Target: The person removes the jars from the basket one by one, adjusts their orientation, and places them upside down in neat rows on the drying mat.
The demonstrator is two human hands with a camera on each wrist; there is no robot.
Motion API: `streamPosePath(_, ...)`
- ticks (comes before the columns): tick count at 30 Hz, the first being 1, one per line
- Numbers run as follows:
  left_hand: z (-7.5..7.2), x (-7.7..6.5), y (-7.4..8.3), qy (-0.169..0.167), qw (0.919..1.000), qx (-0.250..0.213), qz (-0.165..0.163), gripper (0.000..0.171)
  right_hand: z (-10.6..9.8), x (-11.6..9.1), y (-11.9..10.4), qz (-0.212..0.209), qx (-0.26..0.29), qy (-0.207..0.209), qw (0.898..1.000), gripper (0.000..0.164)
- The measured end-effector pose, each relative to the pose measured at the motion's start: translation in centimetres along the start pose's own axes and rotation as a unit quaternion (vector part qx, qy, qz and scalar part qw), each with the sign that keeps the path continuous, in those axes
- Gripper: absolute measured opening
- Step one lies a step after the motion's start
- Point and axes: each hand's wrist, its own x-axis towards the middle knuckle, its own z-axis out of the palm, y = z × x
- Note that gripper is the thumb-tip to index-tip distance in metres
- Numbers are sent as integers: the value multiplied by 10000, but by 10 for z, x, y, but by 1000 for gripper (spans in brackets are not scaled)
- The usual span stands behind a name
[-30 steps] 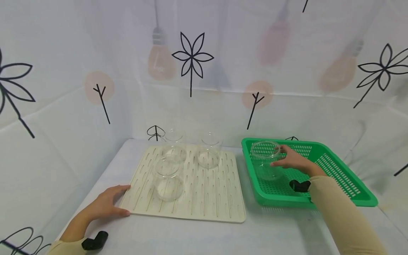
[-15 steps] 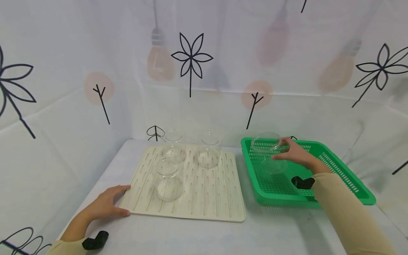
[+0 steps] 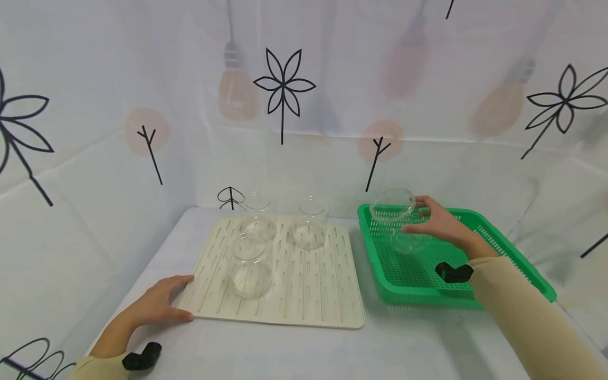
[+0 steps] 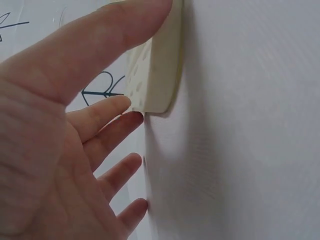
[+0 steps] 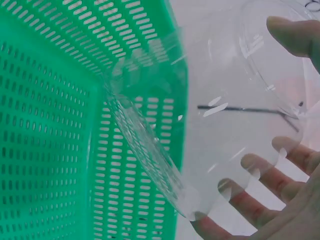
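Note:
My right hand (image 3: 440, 224) grips a clear, wide-mouthed jar (image 3: 398, 215) by its side, thumb on one side and fingers on the other. The jar is tilted and held up over the left part of a green slotted basket (image 3: 427, 296). In the right wrist view the fingertips (image 5: 255, 162) press along the jar's transparent wall. My left hand (image 3: 153, 305) rests at the near left corner of a cream ridged mat (image 3: 313, 295), thumb and fingertips by its edges, fingers loosely extended. Three similar clear jars stand on the mat: a front one (image 3: 249, 272), a back left one (image 3: 257, 219) and a back right one (image 3: 310, 224).
A white cloth (image 3: 294, 353) covers the table. Behind and at the sides hangs a white printed curtain (image 3: 332, 163). The basket stands right of the mat, a narrow gap between them.
My right hand has raised the clear jar from inside the basket and tilted it, its rim now above the basket's back edge. The left hand and the jars on the mat have stayed put.

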Motion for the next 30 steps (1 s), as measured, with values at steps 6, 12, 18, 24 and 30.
streamPosePath(6, -5, 4, 7, 198, 9993, -101, 294, 96, 3, -10, -14, -171, -125, 201, 9996, 91)
streamPosePath(12, -11, 14, 25, 611, 9966, -269, 484, 98, 6, -16, -26, -292, -341, 409, 9982, 93)
streamPosePath(18, -17, 23, 49, 886, 9907, -519, 889, 99, 10, -19, -38, -483, -490, 634, 9956, 91)
streamPosePath(24, -24, 30, 72, 969, 9851, -801, 1177, 101, 14, -22, -50, -606, -528, 710, 9942, 90)
streamPosePath(30, -29, 38, 94, 1032, 9807, -949, 1360, 101, 19, -24, -57, -778, -658, 857, 9911, 87)
